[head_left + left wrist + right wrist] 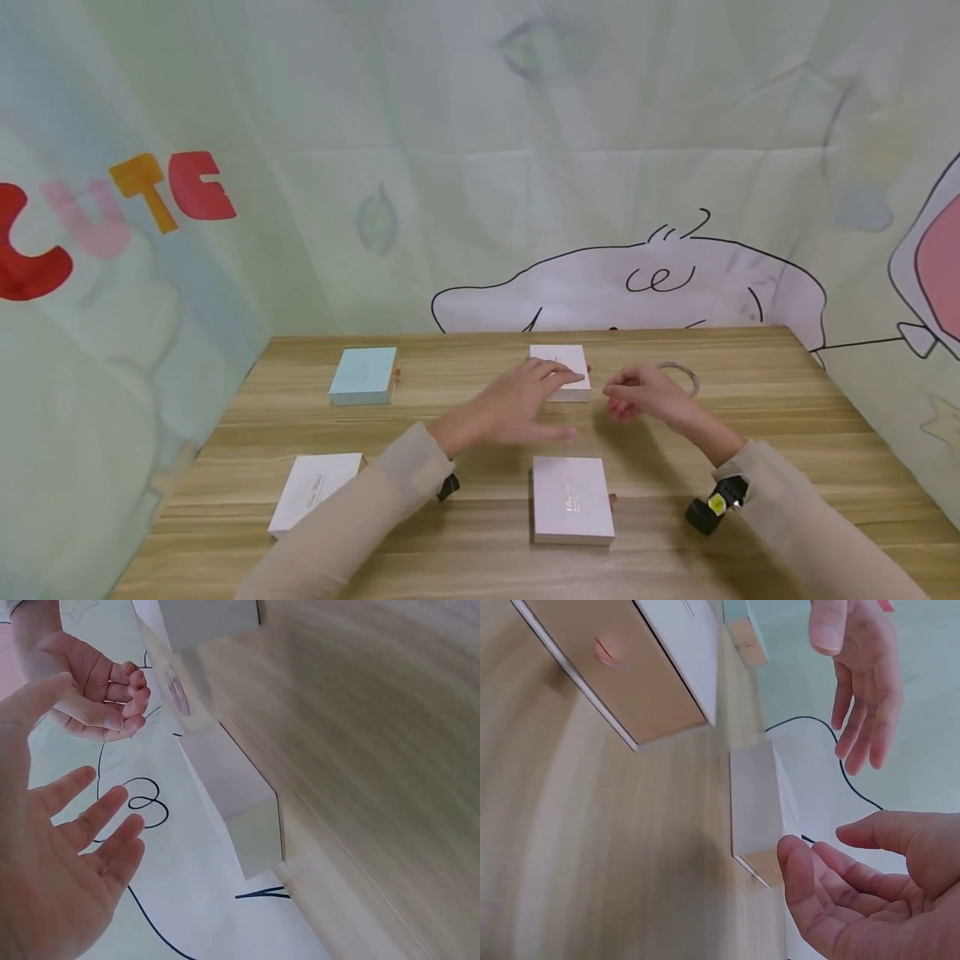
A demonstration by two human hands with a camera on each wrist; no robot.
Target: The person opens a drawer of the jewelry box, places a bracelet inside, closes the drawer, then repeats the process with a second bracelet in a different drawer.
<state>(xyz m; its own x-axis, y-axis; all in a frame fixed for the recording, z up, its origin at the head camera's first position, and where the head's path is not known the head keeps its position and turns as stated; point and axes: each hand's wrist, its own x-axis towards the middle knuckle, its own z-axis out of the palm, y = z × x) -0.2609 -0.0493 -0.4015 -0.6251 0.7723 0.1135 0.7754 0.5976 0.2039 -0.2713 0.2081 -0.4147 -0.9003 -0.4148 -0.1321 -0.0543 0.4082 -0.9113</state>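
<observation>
My left hand (521, 404) hovers over the table with its fingers spread and relaxed, in front of the far white box (551, 356). From the left wrist view, it is apart from that box and holds nothing. To its right, my right hand (647, 393) hangs in the air with its fingers loosely curled. The right wrist view shows a gap between its thumb and fingers, with nothing in it. Behind the right hand lies a thin greyish ring-shaped band (694, 382), partly hidden by the hand.
A second white box (573, 500) with a small side tab lies nearer on the wooden table (465, 558). At the left are a light blue box (363, 375) and another white box (315, 487), partly covered by my left sleeve. A printed curtain (450, 167) hangs behind the table.
</observation>
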